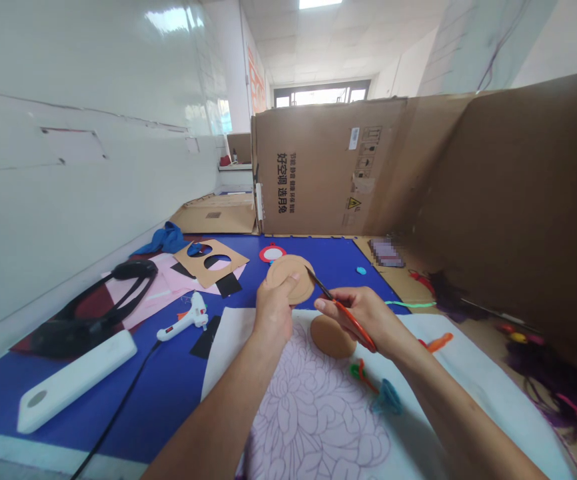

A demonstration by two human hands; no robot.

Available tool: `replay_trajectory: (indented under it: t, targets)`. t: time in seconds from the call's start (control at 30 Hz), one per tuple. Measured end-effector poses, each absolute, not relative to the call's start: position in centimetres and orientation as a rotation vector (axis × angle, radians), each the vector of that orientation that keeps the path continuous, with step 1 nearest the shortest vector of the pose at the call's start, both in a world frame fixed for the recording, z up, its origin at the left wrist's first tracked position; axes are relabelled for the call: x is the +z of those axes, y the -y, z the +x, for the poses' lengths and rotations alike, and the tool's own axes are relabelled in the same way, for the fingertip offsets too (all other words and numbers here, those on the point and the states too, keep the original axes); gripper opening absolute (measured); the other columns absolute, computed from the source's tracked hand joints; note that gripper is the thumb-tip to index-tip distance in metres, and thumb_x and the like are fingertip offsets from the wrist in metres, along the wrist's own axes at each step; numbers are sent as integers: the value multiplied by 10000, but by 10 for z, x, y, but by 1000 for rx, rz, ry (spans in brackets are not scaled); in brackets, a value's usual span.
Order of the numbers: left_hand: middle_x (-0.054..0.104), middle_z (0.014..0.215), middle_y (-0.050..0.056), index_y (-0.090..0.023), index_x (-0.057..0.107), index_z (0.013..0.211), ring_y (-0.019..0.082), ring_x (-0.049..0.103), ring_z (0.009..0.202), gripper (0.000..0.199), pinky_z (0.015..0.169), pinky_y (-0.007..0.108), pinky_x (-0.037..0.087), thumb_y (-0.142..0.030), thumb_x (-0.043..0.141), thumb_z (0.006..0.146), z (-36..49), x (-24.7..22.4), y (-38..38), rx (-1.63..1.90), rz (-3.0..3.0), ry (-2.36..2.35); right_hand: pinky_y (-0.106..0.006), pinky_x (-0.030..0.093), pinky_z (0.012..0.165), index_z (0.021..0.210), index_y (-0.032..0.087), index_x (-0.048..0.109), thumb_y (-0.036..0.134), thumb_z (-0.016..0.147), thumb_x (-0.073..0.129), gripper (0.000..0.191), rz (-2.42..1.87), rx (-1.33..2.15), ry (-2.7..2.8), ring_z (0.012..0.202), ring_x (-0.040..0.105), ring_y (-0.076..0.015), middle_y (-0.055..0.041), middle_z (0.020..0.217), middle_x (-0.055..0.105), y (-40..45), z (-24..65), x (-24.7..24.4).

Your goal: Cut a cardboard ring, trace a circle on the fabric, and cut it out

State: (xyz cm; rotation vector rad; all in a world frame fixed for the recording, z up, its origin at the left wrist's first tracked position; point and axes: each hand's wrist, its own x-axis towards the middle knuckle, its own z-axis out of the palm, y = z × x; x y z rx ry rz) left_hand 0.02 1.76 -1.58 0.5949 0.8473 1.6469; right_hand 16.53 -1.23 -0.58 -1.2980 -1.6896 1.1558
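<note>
Scissors (349,319) at the rim of a tan round disc (292,279), above a floral-printed cloth (313,407).
Left hand (272,312) has a closed grip pinching the disc; right hand (363,319) grips the scissors' red handles firmly. Blades sit close to that left hand, so a slip could nick it.

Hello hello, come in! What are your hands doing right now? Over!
Left hand gripping round tan disc. Right hand holding red-handled scissors, blades at disc's edge. Second tan disc below, on white sheet.
</note>
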Motion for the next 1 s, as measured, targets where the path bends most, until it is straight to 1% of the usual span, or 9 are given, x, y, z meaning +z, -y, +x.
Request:
replay_trajectory:
  t: [0.2, 0.37, 0.43, 0.67, 0.8, 1.0]
  targets:
    - [821, 1003, 114, -150, 788, 1035, 260, 781, 865, 388, 766, 368, 641, -188, 922, 673, -2, -15, -18, 1622, 590, -856, -277, 232, 492, 652, 228, 539, 704, 794, 794, 559, -1317, 1139, 1693, 486, 382, -116, 56, 511, 455, 11, 164, -7]
    - [815, 1031, 119, -152, 784, 1035, 277, 783, 909, 388, 828, 409, 638, -208, 927, 680, -5, -18, -20, 1653, 592, -868, -277, 229, 495, 666, 223, 567, 704, 774, 801, 546, -1315, 1153, 1680, 501, 362, -116, 62, 528, 432, 11, 163, -10]
    - [817, 1037, 124, -146, 787, 1017, 279, 785, 923, 371, 840, 408, 638, -207, 926, 679, -5, -19, -21, 1652, 593, -867, -275, 230, 496, 655, 222, 556, 697, 772, 804, 548, -1309, 1153, 1677, 506, 356, -112, 62, 537, 433, 11, 162, -10]
    - [820, 1015, 116, -146, 797, 1006, 263, 780, 900, 348, 820, 386, 635, -194, 914, 682, -5, -20, -21, 1648, 594, -864, -270, 234, 481, 657, 229, 550, 677, 778, 807, 530, -1314, 1166, 1661, 481, 366, -112, 62, 515, 442, 11, 162, -10]
    - [819, 1023, 119, -152, 796, 1025, 279, 786, 921, 384, 851, 411, 636, -214, 929, 670, -4, -20, -22, 1647, 606, -865, -273, 236, 468, 654, 236, 534, 688, 773, 808, 542, -1321, 1186, 1649, 457, 366, -111, 62, 501, 442, 12, 161, -8]
    - [826, 1043, 129, -148, 805, 1021, 287, 787, 932, 396, 829, 402, 644, -200, 927, 648, -5, -21, -24, 1650, 600, -857, -272, 224, 467, 666, 235, 532, 687, 803, 796, 541, -1319, 1173, 1670, 452, 384, -117, 64, 482, 437, 10, 162, -11]
